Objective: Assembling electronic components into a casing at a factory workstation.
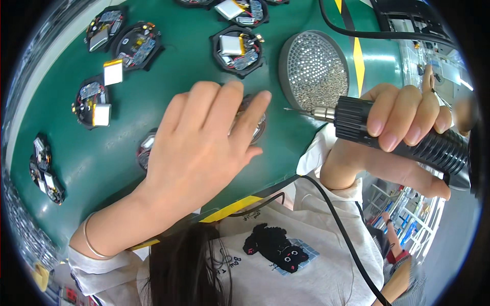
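My right hand (403, 120) is wrapped round a black electric screwdriver (353, 118), held sideways with its thin bit pointing left. The bit's tip lies near the lower edge of a round grey dish (284, 76) with small metal screws in it. My left hand (199, 120) is spread low over the table, palm down, its index finger stretched out and its thumb apart. Under it is a round electronic unit (261, 130), mostly hidden; whether the fingers press on it I cannot tell. Left of that hand, another round unit (147, 149) is partly covered.
More black housings with circuit boards and white battery packs (232, 46) stand at the back, and others (93, 102) along the left. A black cable (388, 34) crosses the far right. Yellow-black tape (359, 66) marks the green table (189, 56). Another person's arm (392, 237) shows lower right.
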`<state>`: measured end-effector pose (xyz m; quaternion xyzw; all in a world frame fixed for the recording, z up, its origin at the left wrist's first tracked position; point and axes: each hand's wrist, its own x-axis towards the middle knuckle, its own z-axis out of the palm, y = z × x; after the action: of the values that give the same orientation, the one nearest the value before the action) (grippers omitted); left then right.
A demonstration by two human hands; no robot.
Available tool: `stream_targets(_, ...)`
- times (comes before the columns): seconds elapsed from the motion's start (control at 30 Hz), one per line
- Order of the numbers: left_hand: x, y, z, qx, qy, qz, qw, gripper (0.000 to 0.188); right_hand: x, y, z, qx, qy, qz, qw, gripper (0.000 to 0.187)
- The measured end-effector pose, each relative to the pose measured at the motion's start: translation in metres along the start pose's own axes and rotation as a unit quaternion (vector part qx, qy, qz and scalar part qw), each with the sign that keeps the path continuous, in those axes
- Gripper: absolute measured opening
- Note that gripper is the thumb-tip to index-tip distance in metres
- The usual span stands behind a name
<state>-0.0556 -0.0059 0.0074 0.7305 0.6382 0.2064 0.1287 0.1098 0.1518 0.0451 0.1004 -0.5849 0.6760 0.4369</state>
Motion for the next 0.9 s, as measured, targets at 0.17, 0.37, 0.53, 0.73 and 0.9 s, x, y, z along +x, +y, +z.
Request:
stream_targets(0.17,-0.001,-0.011,0.008,-0.118,0.100,0.115,0.981,0.057,0.001,0.006,0.011,-0.036,-0.031,-0.012,0.999,0.076)
stream_targets(0.37,-0.002,-0.011,0.011,-0.116,0.085,0.097,0.985,0.045,0.006,0.006,0.007,-0.044,-0.075,0.007,0.996,0.078)
stream_targets(0.53,0.001,-0.012,0.009,-0.104,0.081,0.112,0.985,0.044,0.009,0.000,-0.005,-0.061,-0.162,0.041,0.984,0.085)
stream_targets(0.73,0.001,-0.012,0.009,-0.093,0.089,0.115,0.985,0.044,0.011,0.003,-0.006,-0.053,-0.187,0.056,0.979,0.089)
stream_targets(0.9,0.000,-0.009,0.010,-0.120,0.099,0.086,0.984,0.043,0.013,0.004,-0.005,-0.054,-0.192,0.046,0.979,0.094)
